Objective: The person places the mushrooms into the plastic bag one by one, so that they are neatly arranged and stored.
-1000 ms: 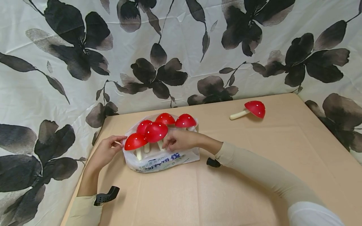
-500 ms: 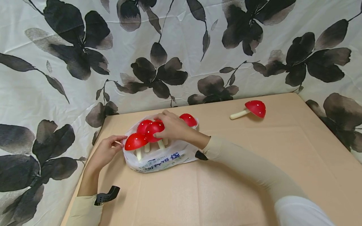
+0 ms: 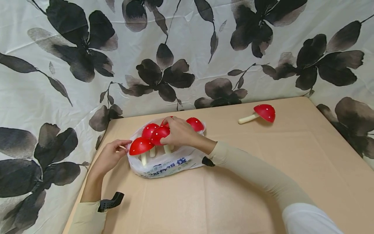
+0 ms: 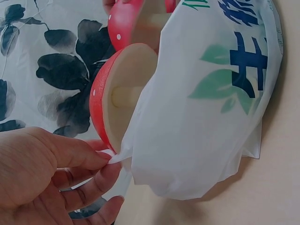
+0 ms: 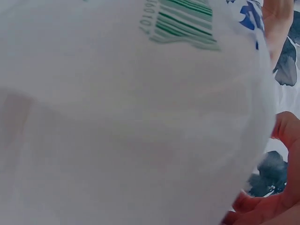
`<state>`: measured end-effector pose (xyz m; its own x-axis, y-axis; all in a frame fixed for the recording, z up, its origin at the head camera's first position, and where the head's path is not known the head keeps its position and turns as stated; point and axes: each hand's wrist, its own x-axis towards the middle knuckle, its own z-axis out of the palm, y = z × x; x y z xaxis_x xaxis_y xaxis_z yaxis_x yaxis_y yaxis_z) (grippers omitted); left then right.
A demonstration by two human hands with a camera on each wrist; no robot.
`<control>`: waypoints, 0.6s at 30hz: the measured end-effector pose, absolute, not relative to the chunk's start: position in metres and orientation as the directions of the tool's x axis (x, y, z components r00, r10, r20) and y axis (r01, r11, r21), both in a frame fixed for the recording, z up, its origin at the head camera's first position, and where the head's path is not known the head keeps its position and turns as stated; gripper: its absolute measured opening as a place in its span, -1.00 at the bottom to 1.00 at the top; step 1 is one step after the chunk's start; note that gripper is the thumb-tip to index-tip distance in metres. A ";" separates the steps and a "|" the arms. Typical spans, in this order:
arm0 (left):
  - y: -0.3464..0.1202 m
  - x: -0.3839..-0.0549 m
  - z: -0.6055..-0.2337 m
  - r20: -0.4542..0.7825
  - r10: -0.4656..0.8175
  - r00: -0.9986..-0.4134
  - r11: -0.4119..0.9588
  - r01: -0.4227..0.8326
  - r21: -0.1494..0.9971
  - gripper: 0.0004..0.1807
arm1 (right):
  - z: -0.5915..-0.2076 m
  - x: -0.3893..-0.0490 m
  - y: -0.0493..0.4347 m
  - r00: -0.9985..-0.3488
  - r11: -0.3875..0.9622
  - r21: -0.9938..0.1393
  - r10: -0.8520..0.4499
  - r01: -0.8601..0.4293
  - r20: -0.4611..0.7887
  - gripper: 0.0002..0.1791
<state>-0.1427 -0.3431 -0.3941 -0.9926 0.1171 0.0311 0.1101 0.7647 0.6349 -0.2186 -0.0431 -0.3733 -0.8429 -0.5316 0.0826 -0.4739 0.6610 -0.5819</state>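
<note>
A white plastic bag [image 3: 172, 167] with blue print lies open on the table, several red toy mushrooms [image 3: 141, 146] with white dots and pale stems clustered in its mouth. My left hand [image 3: 112, 152] pinches the bag's left rim between thumb and fingertips; the left wrist view shows the film [image 4: 124, 155] drawn to a point there. My right hand [image 3: 181, 131] reaches over the cluster, thumb and fingers curved round the right side of a front mushroom's cap [image 3: 159, 135]. Behind its fingers another cap is partly hidden. In the right wrist view the bag [image 5: 140, 117] fills most of the picture.
Another toy mushroom [image 3: 264, 113] lies on its side at the back right of the tan table [image 3: 248, 182]. A floral cloth [image 3: 204, 65] hangs behind the table and along its left side.
My right hand has moved up and back from the front mushroom's stem to the caps, covering much of the rear one. The front mushroom has shifted slightly left. My left hand stays at the rim.
</note>
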 end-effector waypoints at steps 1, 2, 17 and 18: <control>-0.343 -0.143 -0.394 0.030 0.118 -0.992 0.765 0.111 0.634 -0.64 | -0.375 -0.219 -0.042 -0.846 0.652 -0.603 -0.527 -0.460 0.075 -0.32; -0.342 -0.143 -0.394 0.030 0.120 -0.992 0.765 0.111 0.634 -0.64 | -0.376 -0.219 -0.040 -0.848 0.644 -0.620 -0.525 -0.449 0.068 -0.34; -0.342 -0.144 -0.394 0.008 0.112 -0.994 0.763 0.091 0.640 -0.62 | -0.377 -0.220 -0.030 -0.772 0.671 -0.510 -0.635 -0.538 -0.020 -0.35; -0.342 -0.143 -0.394 0.009 0.112 -0.994 0.763 0.092 0.640 -0.62 | -0.377 -0.220 -0.030 -0.766 0.669 -0.503 -0.643 -0.547 -0.021 -0.34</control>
<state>-0.1435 -0.3420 -0.3937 -0.9937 0.1119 0.0090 0.0918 0.7630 0.6398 -0.2204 -0.0300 -0.3765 -0.7659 -0.6425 -0.0215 -0.5472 0.6691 -0.5030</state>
